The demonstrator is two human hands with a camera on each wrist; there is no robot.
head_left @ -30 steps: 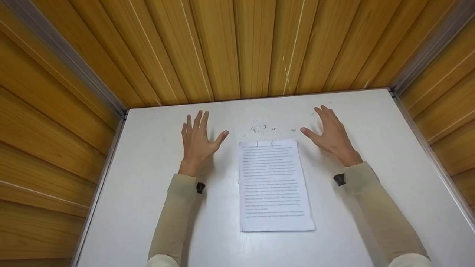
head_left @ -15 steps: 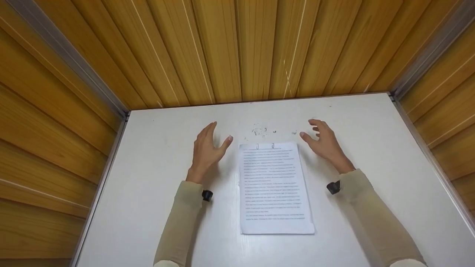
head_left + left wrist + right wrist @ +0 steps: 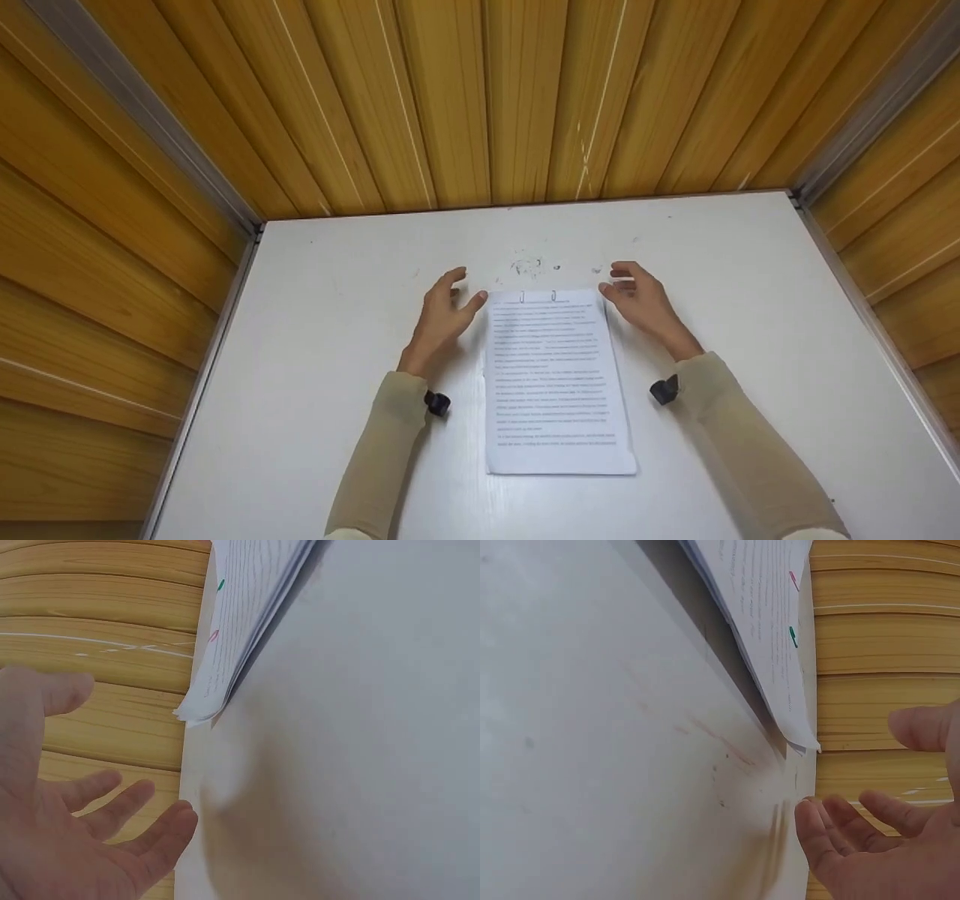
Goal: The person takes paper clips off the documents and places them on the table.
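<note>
A stack of printed paper sheets (image 3: 553, 382) lies flat on the white table, with two paper clips along its top edge. In the wrist views one paper clip (image 3: 793, 636) is green and the other clip (image 3: 793, 580) is pinkish red. My left hand (image 3: 444, 319) hovers by the stack's upper left corner, thumb and fingers apart and loosely bent. Across from it, my right hand (image 3: 641, 304) is held near the upper right corner in a similar pose. Neither hand holds anything; both wrist views show gaps between the fingers and the paper.
The white table (image 3: 315, 337) carries dark scuff marks (image 3: 529, 266) just beyond the paper. Yellow wood-look panels (image 3: 517, 97) rise behind it and at both sides. A small black device (image 3: 437, 403) sits on each wrist.
Both hands have come inward and slightly nearer to me, towards the top corners of the stack. Their fingers have bent from a wider, straighter spread. The paper stays in place.
</note>
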